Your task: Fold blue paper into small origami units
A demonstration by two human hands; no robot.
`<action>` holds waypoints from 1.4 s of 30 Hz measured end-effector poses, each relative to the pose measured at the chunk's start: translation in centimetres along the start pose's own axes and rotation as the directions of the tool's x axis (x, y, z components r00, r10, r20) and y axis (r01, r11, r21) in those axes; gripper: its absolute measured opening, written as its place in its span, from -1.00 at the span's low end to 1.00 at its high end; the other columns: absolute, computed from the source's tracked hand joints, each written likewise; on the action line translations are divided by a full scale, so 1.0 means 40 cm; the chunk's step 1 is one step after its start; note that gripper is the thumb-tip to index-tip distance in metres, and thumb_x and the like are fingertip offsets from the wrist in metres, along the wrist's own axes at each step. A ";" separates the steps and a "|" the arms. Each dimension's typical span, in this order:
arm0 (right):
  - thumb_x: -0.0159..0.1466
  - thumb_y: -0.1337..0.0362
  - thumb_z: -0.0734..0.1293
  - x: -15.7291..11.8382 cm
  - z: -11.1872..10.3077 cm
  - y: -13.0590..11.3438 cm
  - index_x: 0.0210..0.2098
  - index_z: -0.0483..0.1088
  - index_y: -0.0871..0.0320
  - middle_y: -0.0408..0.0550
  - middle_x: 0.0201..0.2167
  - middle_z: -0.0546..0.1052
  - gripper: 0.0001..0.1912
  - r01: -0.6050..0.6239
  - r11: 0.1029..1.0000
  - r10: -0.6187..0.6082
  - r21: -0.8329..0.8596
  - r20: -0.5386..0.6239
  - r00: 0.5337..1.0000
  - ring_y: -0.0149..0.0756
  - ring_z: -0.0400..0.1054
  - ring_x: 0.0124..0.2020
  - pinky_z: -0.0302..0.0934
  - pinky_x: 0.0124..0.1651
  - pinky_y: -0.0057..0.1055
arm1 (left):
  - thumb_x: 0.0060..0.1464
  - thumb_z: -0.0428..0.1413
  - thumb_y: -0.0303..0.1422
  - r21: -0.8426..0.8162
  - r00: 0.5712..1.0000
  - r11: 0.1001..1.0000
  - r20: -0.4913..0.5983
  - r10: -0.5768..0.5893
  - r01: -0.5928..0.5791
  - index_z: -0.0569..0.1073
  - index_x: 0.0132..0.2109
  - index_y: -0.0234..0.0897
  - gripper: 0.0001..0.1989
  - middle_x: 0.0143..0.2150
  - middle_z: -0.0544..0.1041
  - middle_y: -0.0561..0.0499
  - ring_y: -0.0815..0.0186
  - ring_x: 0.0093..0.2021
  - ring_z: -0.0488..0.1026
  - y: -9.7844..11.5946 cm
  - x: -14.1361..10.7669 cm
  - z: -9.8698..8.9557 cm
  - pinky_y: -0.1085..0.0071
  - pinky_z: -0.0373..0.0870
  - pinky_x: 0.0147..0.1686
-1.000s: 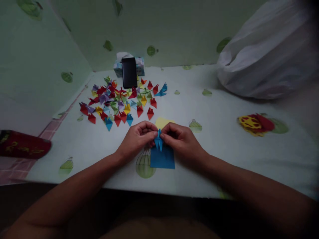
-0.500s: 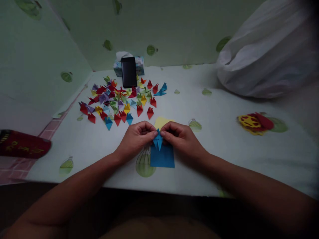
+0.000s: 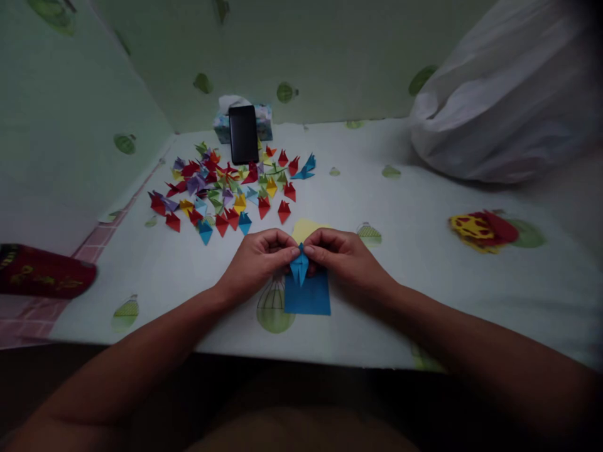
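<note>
Blue folded paper [image 3: 299, 270] is pinched by your left hand [image 3: 258, 256] and right hand [image 3: 346, 257], fingertips closed on either side, likely to steady it.

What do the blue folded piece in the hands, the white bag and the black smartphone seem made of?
Blue folded piece: matte paper, judging by its crisp creases and thin pointed flaps.
White bag: probably thin plastic film, given its soft wrinkles and faint sheen.
Black smartphone: smooth dark face, likely glass; I can't tell the casing material.
</note>
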State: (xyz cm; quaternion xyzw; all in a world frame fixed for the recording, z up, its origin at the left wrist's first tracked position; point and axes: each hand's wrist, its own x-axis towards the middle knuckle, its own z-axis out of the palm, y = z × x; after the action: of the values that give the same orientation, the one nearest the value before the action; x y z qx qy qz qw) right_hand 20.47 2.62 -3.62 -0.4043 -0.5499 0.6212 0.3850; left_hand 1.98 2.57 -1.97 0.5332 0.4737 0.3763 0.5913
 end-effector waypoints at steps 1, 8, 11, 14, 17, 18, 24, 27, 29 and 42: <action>0.21 0.18 0.41 0.000 0.000 0.001 -0.40 0.42 0.18 -0.18 -0.53 0.46 -0.80 0.001 1.000 -0.001 0.002 0.002 1.000 -0.42 0.33 -0.50 0.24 -0.37 -0.43 | -0.04 0.30 -0.33 0.000 1.000 1.000 0.000 0.000 0.000 0.50 -0.37 -0.33 -0.83 -0.49 0.47 0.11 0.46 -0.51 0.37 -0.001 0.000 0.000 0.52 0.34 -0.46; 0.20 0.18 0.40 0.000 0.002 0.000 -0.44 0.39 0.18 -0.17 -0.53 0.44 -0.80 0.011 0.999 -0.011 -0.033 0.009 1.000 -0.42 0.32 -0.50 0.24 -0.39 -0.43 | -0.05 0.30 -0.35 -0.017 1.000 1.000 0.013 -0.021 0.021 0.49 -0.38 -0.33 -0.84 -0.50 0.47 0.11 0.47 -0.52 0.37 -0.002 -0.004 0.004 0.54 0.34 -0.49; 0.19 0.19 0.40 0.000 0.006 -0.002 -0.47 0.36 0.17 -0.19 -0.53 0.41 -0.79 0.028 0.998 -0.028 -0.048 -0.004 1.000 -0.43 0.29 -0.50 0.23 -0.40 -0.44 | -0.04 0.30 -0.36 -0.041 0.999 0.999 0.028 -0.031 0.033 0.50 -0.37 -0.33 -0.85 -0.49 0.48 0.11 0.47 -0.52 0.38 -0.001 -0.005 0.006 0.54 0.35 -0.49; 0.18 0.20 0.38 -0.001 0.009 -0.005 -0.49 0.33 0.15 -0.21 -0.54 0.38 -0.79 0.038 0.997 -0.040 -0.064 -0.033 0.999 -0.44 0.26 -0.51 0.21 -0.41 -0.45 | 0.00 0.29 -0.33 -0.060 0.998 0.997 0.047 -0.035 0.038 0.52 -0.35 -0.33 -0.85 -0.47 0.50 0.09 0.46 -0.51 0.40 -0.004 -0.005 0.005 0.53 0.37 -0.46; 0.18 0.21 0.37 -0.002 0.009 -0.007 -0.49 0.32 0.14 -0.21 -0.54 0.39 -0.80 0.029 0.996 -0.032 -0.081 -0.042 0.999 -0.43 0.27 -0.51 0.22 -0.41 -0.43 | 0.06 0.26 -0.28 -0.061 0.997 0.997 0.066 -0.046 0.050 0.54 -0.33 -0.33 -0.82 -0.46 0.53 0.06 0.44 -0.48 0.44 -0.009 -0.004 0.002 0.51 0.41 -0.41; 0.18 0.21 0.37 -0.002 0.008 -0.007 -0.49 0.32 0.14 -0.21 -0.54 0.39 -0.80 0.025 0.996 -0.028 -0.086 -0.041 0.999 -0.43 0.27 -0.50 0.22 -0.40 -0.43 | 0.07 0.25 -0.27 -0.065 0.996 0.996 0.071 -0.055 0.060 0.54 -0.32 -0.33 -0.81 -0.46 0.54 0.06 0.43 -0.47 0.45 -0.011 -0.003 0.001 0.50 0.41 -0.39; 0.18 0.21 0.37 -0.004 0.009 -0.006 -0.49 0.32 0.15 -0.22 -0.55 0.39 -0.80 0.027 0.997 -0.030 -0.075 -0.047 0.998 -0.44 0.27 -0.52 0.21 -0.41 -0.43 | 0.02 0.29 -0.29 -0.082 0.994 0.993 0.075 -0.076 0.083 0.55 -0.35 -0.33 -0.82 -0.46 0.54 0.06 0.44 -0.47 0.43 -0.012 0.001 -0.003 0.52 0.39 -0.40; 0.19 0.20 0.37 -0.006 0.011 -0.005 -0.48 0.32 0.16 -0.22 -0.55 0.38 -0.79 0.025 0.997 -0.029 -0.069 -0.047 0.998 -0.45 0.26 -0.53 0.20 -0.43 -0.44 | 0.01 0.29 -0.29 -0.070 0.995 0.994 0.062 -0.077 0.081 0.54 -0.35 -0.34 -0.83 -0.47 0.52 0.07 0.45 -0.49 0.41 -0.007 -0.001 0.000 0.53 0.37 -0.43; 0.19 0.20 0.37 -0.006 0.012 -0.003 -0.48 0.31 0.16 -0.21 -0.55 0.39 -0.79 0.022 0.997 -0.026 -0.069 -0.047 0.999 -0.45 0.27 -0.53 0.20 -0.43 -0.44 | 0.01 0.28 -0.29 -0.048 0.996 0.996 0.049 -0.072 0.075 0.52 -0.36 -0.34 -0.82 -0.49 0.50 0.08 0.45 -0.51 0.38 -0.006 -0.002 0.004 0.53 0.35 -0.46; 0.26 0.24 0.34 -0.020 0.014 -0.003 -0.43 0.38 0.16 -0.17 -0.54 0.41 -0.84 0.189 0.953 -0.211 -0.239 -0.070 0.975 -0.38 0.30 -0.49 0.18 -0.39 -0.39 | 0.00 0.28 -0.35 0.100 0.983 0.979 -0.035 0.181 -0.177 0.52 -0.35 -0.30 -0.88 -0.43 0.53 0.05 0.42 -0.45 0.41 -0.012 -0.011 0.011 0.50 0.37 -0.43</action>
State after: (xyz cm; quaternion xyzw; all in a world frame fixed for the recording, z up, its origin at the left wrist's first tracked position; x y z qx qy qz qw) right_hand 20.27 1.69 -3.38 -0.4175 -0.6374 0.4912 0.4220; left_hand 2.26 1.96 -2.38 0.5931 0.4543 0.4164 0.5181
